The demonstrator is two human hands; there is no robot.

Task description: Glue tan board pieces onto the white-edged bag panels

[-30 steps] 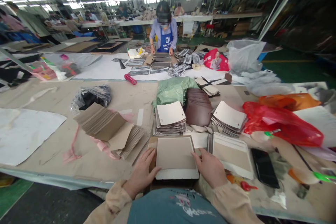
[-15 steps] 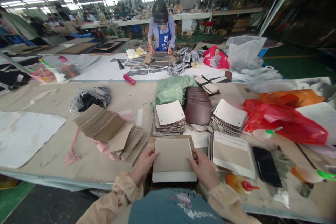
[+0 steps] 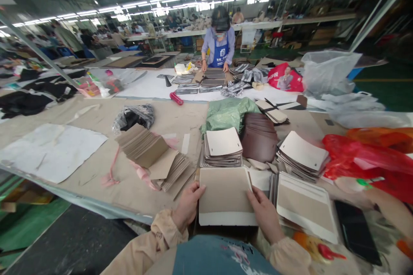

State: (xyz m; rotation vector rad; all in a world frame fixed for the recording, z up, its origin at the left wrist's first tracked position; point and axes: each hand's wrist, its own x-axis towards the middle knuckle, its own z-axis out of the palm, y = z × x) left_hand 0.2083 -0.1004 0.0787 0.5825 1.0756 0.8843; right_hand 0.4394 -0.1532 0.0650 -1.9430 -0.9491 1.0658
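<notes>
Between my hands, close to my body at the table's front edge, is a flat beige panel (image 3: 226,193) with a white border, widest along its near edge. My left hand (image 3: 189,202) is closed on its left side, thumb on top. On the right side my right hand (image 3: 263,212) grips it, thumb above and fingers partly hidden. Just behind lies a stack of cream panels (image 3: 222,142). Beside my right hand is a pile of similar beige panels with white edges (image 3: 303,200). A fanned stack of brown cardboard pieces (image 3: 142,146) lies to the left.
Behind the panels are a green plastic bag (image 3: 227,114) and dark brown pieces (image 3: 260,137). To the right lie another cream stack (image 3: 303,150), a red bag (image 3: 358,159) and a black phone (image 3: 356,232). Across the table a co-worker (image 3: 219,43) handles dark strips.
My view has turned left, so everything sits further right in the picture. Both hands still hold the beige panel at its sides.
</notes>
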